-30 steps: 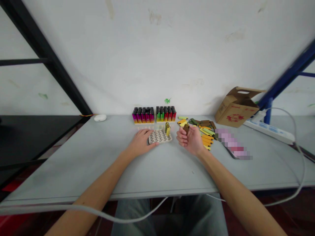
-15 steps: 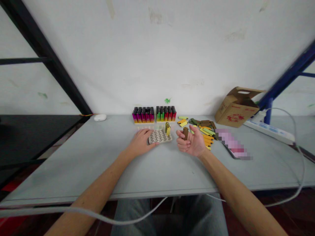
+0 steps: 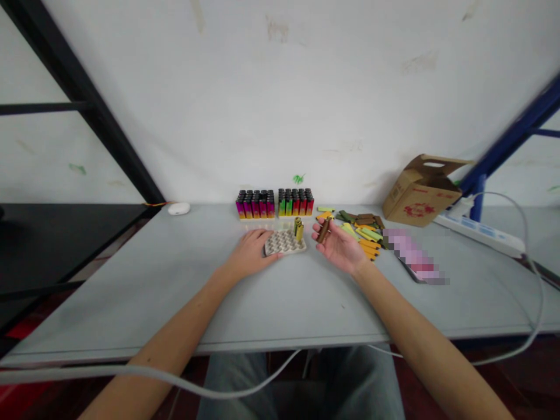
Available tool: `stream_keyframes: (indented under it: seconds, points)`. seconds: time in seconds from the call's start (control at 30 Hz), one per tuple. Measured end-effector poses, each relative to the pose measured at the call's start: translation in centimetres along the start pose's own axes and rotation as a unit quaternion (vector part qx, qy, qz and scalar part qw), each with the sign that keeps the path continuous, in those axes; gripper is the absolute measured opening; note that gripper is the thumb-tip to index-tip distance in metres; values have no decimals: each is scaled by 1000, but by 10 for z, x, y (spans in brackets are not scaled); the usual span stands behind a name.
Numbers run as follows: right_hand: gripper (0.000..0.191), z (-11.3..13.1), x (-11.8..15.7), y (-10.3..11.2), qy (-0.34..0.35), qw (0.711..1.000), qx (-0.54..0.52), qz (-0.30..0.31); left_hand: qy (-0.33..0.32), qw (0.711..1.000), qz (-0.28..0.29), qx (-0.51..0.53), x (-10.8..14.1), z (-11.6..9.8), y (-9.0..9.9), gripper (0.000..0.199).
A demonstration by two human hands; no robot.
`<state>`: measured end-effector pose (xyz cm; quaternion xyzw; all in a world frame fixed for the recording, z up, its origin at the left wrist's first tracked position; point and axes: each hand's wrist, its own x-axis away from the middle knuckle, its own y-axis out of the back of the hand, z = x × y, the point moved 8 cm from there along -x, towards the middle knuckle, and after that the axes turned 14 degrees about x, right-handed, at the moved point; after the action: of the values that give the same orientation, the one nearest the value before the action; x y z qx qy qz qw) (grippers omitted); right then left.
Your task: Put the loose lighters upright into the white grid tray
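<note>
On the table, my left hand (image 3: pixel 252 254) grips the left end of a pale tray (image 3: pixel 282 243) with rows of small holes. A few yellow lighters (image 3: pixel 298 230) stand upright at the tray's right end. Just right of the tray, my right hand (image 3: pixel 341 248) is palm up, its fingers curled around a brown lighter (image 3: pixel 324 231) that leans to the right. Beyond that hand lies a loose spread of brown lighters (image 3: pixel 366 219), orange lighters (image 3: pixel 368 249) and yellow-green lighters (image 3: pixel 370 234).
Behind the tray stand two full trays of lighters, one of purple lighters (image 3: pixel 255 205) and one of green and red lighters (image 3: pixel 296 203). To the right are a cardboard box (image 3: pixel 420 195), a phone (image 3: pixel 413 256) and a power strip (image 3: pixel 483 233). A white case (image 3: pixel 179 208) lies far left.
My right hand has opened its fingers somewhat, and the brown lighter has turned from upright to a slant. My left hand and the tray have stayed in place.
</note>
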<state>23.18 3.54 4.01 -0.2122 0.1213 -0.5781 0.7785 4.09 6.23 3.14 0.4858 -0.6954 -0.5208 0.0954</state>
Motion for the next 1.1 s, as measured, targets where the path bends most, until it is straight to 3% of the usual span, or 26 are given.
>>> stream_keyframes:
  seconds: [0.17,0.3,0.37,0.43,0.57,0.8,1.1]
  points:
    - [24,3,-6,7,76,981,173,-40,0,1000,-3,6,0,1,0,65]
    - [31,19,-5,17,192,902,363,-132,-1,1000,-1,9,0,1,0,65]
    - [30,23,-5,18,219,861,435,-145,-9,1000,5,9,-1,0,0,66]
    - [29,25,-5,17,227,840,473,-140,-12,1000,13,7,-1,-1,0,66]
    - [26,24,-3,14,242,829,485,-138,-5,1000,22,4,0,0,0,67]
    - [20,9,-6,4,235,838,487,-73,-9,1000,21,13,1,-3,1,65]
    - [24,9,-3,1,268,788,548,-80,-12,1000,14,14,1,-5,2,62]
